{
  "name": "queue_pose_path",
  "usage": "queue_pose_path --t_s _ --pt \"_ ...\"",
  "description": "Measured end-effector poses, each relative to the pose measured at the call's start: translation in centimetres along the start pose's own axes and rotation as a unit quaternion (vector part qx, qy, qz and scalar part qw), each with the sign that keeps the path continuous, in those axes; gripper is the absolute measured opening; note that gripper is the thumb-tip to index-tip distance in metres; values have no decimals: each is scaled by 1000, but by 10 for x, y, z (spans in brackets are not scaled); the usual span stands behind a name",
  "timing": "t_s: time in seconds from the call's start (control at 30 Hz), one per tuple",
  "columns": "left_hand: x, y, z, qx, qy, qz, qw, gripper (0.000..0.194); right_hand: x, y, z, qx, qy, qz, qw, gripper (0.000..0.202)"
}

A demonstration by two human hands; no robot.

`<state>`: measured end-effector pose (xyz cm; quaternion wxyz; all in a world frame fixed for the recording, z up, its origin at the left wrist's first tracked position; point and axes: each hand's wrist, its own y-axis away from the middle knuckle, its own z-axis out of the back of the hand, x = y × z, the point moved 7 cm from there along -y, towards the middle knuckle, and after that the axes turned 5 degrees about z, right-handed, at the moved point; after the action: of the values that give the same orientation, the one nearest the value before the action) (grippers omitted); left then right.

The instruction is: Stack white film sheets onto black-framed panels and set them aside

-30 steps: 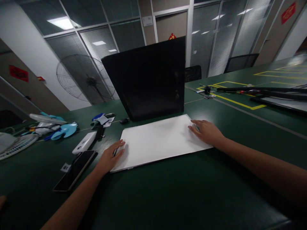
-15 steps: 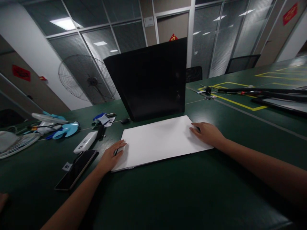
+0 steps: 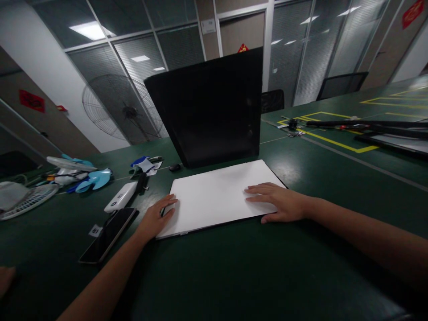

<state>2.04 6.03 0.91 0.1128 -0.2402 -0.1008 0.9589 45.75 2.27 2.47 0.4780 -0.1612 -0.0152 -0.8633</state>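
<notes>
On the green table lies a flat white rectangular panel [image 3: 210, 191] with thin dark edges. My left hand [image 3: 156, 219] rests at its left edge, thumb and fingers apart, fingertips touching the white face. Across the front right part of the panel, my right hand [image 3: 274, 201] lies with its fingers stretched out flat and its thumb at the front edge. Right behind the panel stands a large black screen-like board [image 3: 214, 111], leaning; what supports it is hidden.
Left of the panel lie a phone [image 3: 109, 235], a white device [image 3: 121, 197] and loose fan parts [image 3: 95, 179]. A small black object [image 3: 174, 168] sits near the board's foot. Dark long parts [image 3: 351, 125] lie far right. A blurred skin-toned shape [image 3: 6, 278] shows at lower left.
My right hand has moved from the panel's right edge left and nearer to me, flattening onto its face. My left hand and the panel have hardly moved.
</notes>
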Motion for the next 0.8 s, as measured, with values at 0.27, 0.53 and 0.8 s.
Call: queue_pose_path --t_s 0.27,0.53,0.8 --pt "0 1 -1 3 -7 -7 1000 48 13 -1 4 -54 90 88 991 48" --pt "5 0 -3 9 -11 -6 1000 50 45 1 9 -111 196 199 954 26" --pt "6 0 -3 17 -16 -4 1000 53 55 0 11 -164 193 247 935 22"
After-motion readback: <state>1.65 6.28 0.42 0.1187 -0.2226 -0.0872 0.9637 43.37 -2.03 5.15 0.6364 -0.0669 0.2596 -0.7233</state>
